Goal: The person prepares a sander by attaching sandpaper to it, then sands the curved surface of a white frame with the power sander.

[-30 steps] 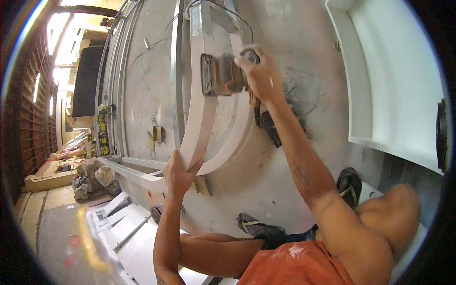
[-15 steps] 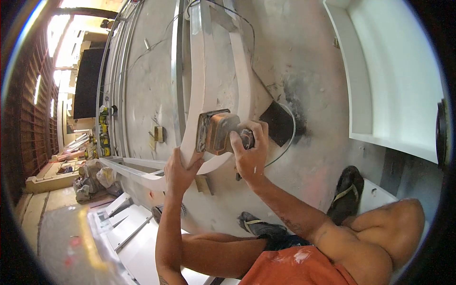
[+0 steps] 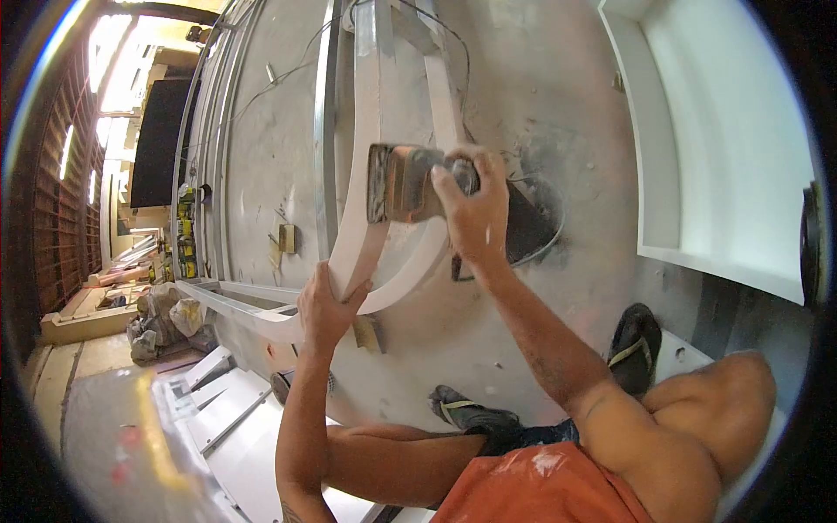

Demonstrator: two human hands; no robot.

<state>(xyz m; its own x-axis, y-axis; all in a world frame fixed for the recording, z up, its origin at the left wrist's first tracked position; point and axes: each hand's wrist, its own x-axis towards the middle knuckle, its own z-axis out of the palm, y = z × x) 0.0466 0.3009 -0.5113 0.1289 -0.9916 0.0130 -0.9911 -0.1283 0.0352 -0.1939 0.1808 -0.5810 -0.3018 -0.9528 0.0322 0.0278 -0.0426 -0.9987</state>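
An orange and black power sander [image 3: 410,185] has its flat pad against the curved pale frame [image 3: 368,113], partway along the curve. My right hand [image 3: 475,205] is wrapped round the sander's rear end, slightly blurred. Lower on the same frame, my left hand [image 3: 330,305] grips the curved part, with the thumb on one side and the fingers on the other. Both pale curved bars meet in a bend near my left hand and run up to metal pieces at the top.
A white open box [image 3: 661,174] stands at the right. Long metal bars [image 3: 323,131] lie at the left on the grey floor. Cables cross near the top. Plastic bags [image 3: 161,318] and white panels [image 3: 235,418] are at lower left. Sandalled feet [image 3: 635,349] rest below.
The sander and my right hand have moved up along the curved frame, away from my left hand. My left hand keeps its grip at nearly the same place.
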